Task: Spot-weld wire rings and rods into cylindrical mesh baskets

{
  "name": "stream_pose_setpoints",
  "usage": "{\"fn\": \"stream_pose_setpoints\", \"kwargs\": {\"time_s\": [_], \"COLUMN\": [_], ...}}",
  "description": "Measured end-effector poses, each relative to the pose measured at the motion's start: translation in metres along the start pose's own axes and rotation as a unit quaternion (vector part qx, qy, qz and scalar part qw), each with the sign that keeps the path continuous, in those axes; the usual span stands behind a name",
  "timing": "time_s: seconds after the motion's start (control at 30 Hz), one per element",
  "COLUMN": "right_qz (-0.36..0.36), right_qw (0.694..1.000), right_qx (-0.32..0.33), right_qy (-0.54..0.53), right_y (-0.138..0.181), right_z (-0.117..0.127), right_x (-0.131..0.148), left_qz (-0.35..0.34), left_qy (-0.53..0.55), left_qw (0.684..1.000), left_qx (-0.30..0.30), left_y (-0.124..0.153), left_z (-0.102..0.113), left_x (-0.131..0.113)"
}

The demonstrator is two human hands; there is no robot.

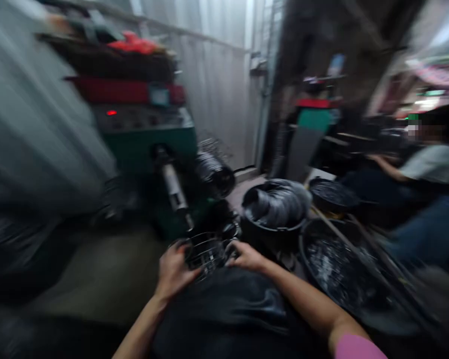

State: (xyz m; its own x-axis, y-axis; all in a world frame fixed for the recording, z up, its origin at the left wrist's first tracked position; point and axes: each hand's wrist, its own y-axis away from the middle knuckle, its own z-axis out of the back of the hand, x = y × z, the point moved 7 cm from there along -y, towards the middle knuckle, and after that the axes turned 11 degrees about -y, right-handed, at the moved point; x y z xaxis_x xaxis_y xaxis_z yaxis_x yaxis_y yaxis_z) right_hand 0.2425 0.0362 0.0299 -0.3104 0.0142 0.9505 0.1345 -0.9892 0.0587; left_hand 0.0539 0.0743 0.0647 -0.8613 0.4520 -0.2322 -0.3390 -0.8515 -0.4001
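A round, cage-like wire frame [208,255] with thin metal bars is between my hands, just above the dark covering over my lap. My left hand [175,271] grips its left side, thumb pointing inward. On the opposite side, my right hand [247,256] has its fingers bent around the frame's edge. Blur hides the exact finger contact. Directly beyond the frame, a pale metal shaft [174,187] with a narrow tip slopes down from a green machine [145,147] with a small red light.
Stacked wire rings [215,169] hang beside the machine. To the right stand a black tub [273,234] full of ringed wire parts and a wide basin [310,269] of small shiny pieces. Long poles [344,242] cross the basin. A person [430,164] sits at far right.
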Motion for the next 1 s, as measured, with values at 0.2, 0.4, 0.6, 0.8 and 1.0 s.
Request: {"fn": "stream_pose_setpoints", "kwargs": {"time_s": [0.2,0.4,0.6,0.8,1.0], "right_qz": [-0.055,0.082,0.121,0.134,0.18], "right_qw": [0.995,0.995,0.992,0.989,0.974], "right_qx": [0.079,-0.037,0.02,0.058,0.126], "right_qy": [0.022,0.037,-0.005,0.0,0.051], "right_y": [-0.053,-0.058,-0.048,-0.046,-0.042], "right_z": [-0.025,-0.045,-0.059,-0.061,-0.062], "right_x": [0.01,0.01,0.006,0.003,0.013], "left_qz": [0.052,0.065,0.076,0.076,0.089], "left_qy": [-0.026,-0.016,-0.011,0.001,0.017], "left_qw": [0.998,0.997,0.996,0.995,0.994], "left_qx": [0.034,0.045,0.053,0.059,0.064], "left_y": [0.012,0.01,0.013,0.015,0.018], "left_z": [0.0,-0.006,-0.012,-0.013,-0.013], "left_x": [0.014,0.013,0.017,0.018,0.023]}}
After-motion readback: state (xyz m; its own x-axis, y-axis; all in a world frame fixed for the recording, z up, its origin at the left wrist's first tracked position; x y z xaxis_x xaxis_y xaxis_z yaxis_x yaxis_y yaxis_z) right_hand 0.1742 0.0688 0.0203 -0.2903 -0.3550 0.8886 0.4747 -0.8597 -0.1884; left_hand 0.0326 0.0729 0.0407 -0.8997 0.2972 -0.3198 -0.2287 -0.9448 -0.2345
